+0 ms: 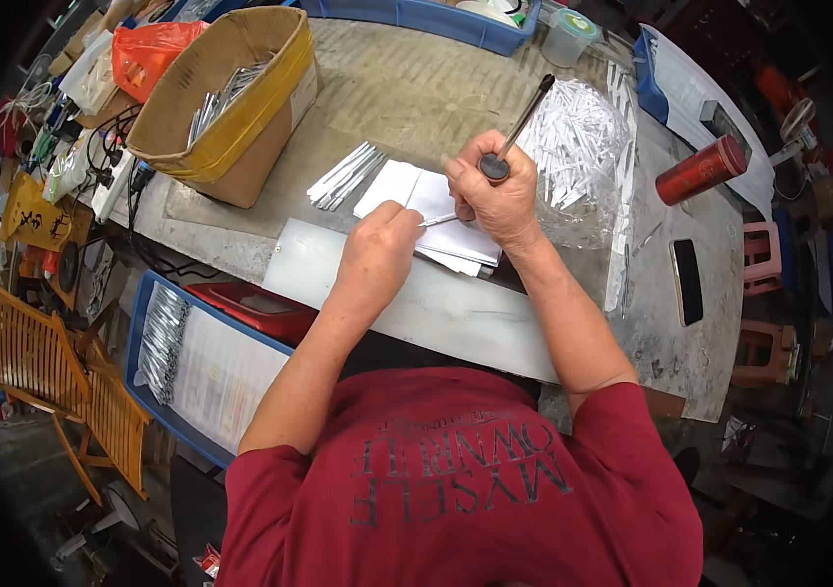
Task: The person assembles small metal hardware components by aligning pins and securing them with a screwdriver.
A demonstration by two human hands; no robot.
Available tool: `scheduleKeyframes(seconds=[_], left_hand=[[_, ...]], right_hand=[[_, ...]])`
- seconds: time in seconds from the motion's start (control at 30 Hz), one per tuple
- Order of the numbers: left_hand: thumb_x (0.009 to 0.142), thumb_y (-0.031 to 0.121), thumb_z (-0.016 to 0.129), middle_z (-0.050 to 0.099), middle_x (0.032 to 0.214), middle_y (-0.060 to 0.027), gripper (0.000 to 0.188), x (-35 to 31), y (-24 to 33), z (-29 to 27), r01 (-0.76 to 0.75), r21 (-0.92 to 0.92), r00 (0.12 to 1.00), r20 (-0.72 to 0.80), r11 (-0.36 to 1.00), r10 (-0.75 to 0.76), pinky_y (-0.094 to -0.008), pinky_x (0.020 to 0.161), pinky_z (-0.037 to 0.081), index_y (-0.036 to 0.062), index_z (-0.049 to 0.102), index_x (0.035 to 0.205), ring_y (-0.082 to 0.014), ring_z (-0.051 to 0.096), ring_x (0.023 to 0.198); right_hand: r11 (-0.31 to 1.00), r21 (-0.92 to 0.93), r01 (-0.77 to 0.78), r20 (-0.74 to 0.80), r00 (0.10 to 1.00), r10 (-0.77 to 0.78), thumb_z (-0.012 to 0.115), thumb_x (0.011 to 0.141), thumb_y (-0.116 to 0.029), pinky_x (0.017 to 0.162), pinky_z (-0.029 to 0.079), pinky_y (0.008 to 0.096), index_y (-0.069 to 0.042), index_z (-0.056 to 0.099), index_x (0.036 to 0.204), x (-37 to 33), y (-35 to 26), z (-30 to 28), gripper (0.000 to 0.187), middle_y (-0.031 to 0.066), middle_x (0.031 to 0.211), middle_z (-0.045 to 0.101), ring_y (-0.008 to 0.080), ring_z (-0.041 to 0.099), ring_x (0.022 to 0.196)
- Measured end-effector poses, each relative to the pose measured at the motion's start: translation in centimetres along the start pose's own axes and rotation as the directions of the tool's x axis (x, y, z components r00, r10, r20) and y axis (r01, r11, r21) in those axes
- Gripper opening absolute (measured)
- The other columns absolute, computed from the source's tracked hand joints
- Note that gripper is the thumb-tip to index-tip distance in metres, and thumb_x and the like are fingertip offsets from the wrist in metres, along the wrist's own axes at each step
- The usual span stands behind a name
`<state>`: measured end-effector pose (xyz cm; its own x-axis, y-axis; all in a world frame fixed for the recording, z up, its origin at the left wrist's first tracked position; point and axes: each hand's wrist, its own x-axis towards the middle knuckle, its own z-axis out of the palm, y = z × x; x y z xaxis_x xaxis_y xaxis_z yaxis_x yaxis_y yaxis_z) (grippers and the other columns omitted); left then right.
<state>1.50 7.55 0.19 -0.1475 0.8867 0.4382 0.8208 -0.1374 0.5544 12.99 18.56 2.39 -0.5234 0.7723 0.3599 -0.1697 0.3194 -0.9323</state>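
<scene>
My left hand (384, 245) is closed, pinching one end of a thin silvery strip (439, 220) above a stack of white paper (421, 186). Closed around a tool with a dark round end and a slim shaft (519, 122), my right hand (499, 191) is at the strip's other end; its exact kind I cannot make out. Whether the right fingers also grip the strip is hidden. Beyond my left hand lies a bundle of similar silvery strips (346, 176). Just right of my right hand is a clear plastic bag (597, 230) with many white paper slips.
A cardboard box (260, 161) with metal strips stands at the left. A blue tray (141, 293) holds bundled strips and paper below the table edge. To the right are a red cylinder (700, 170) and a phone (687, 283). A lidded plastic tub (569, 39) stands at the back.
</scene>
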Motion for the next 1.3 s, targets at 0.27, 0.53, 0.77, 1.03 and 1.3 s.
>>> scheduleKeyframes(seconds=[0.27,0.53,0.77,1.03,1.3], left_hand=[[0.069,-0.002,0.06,0.055,0.072,-0.0118,0.008,0.3,-0.2,0.2,0.071,-0.024,0.997,0.044,0.997,-0.07,-0.035,0.06,0.044,0.0002,0.059,0.076,-0.0274,0.056,0.066],[0.068,0.0,0.056,0.053,0.068,-0.0128,0.003,-0.2,-0.4,0.3,0.05,-0.085,0.997,-0.053,0.995,-0.054,-0.0373,0.058,0.045,0.0004,0.059,0.069,-0.0302,0.055,0.064],[0.068,-0.001,0.059,0.057,0.077,-0.0141,0.013,0.2,-0.6,1.0,0.102,-0.049,0.994,0.036,0.994,-0.101,-0.0368,0.065,0.046,-0.0005,0.059,0.081,-0.0304,0.056,0.074],[0.067,0.0,0.055,0.053,0.069,-0.0115,0.005,-0.1,-0.5,0.7,0.051,-0.038,0.998,-0.04,0.998,-0.052,-0.0373,0.06,0.046,0.0013,0.059,0.068,-0.0286,0.056,0.066],[0.069,0.0,0.059,0.056,0.074,-0.013,0.008,-0.3,-0.4,0.6,0.083,-0.003,0.996,-0.013,0.997,-0.083,-0.0369,0.062,0.045,-0.0002,0.058,0.078,-0.0295,0.055,0.07]], right_hand=[[0.999,-0.047,-0.023,0.097,0.995,0.028,0.059,0.075,-0.005,0.033,0.034,0.0189,-0.005,0.045,0.07,0.6,-1.6,0.2,0.014,0.0027,0.054,0.05,0.0058,0.046,0.041],[0.936,0.251,0.248,0.057,0.961,-0.27,0.062,0.068,-0.004,0.046,0.036,0.0193,-0.004,0.052,0.068,0.8,-6.7,2.8,0.011,-0.0017,0.06,0.049,0.0037,0.045,0.053],[0.998,0.049,-0.048,0.089,0.995,0.044,0.065,0.07,-0.008,0.042,0.031,0.0199,-0.005,0.049,0.066,0.1,-1.8,2.2,0.016,-0.0047,0.054,0.043,0.0033,0.039,0.048],[0.938,-0.109,0.328,0.156,0.938,-0.31,0.059,0.074,0.0,0.038,0.035,0.0217,-0.005,0.045,0.072,0.1,-1.4,3.4,0.015,0.0018,0.059,0.05,0.0066,0.044,0.045],[0.99,0.092,-0.11,-0.029,0.993,0.113,0.064,0.072,-0.008,0.044,0.029,0.0183,-0.005,0.047,0.073,-1.7,-3.3,2.6,0.018,-0.0065,0.056,0.041,0.0017,0.037,0.052]])
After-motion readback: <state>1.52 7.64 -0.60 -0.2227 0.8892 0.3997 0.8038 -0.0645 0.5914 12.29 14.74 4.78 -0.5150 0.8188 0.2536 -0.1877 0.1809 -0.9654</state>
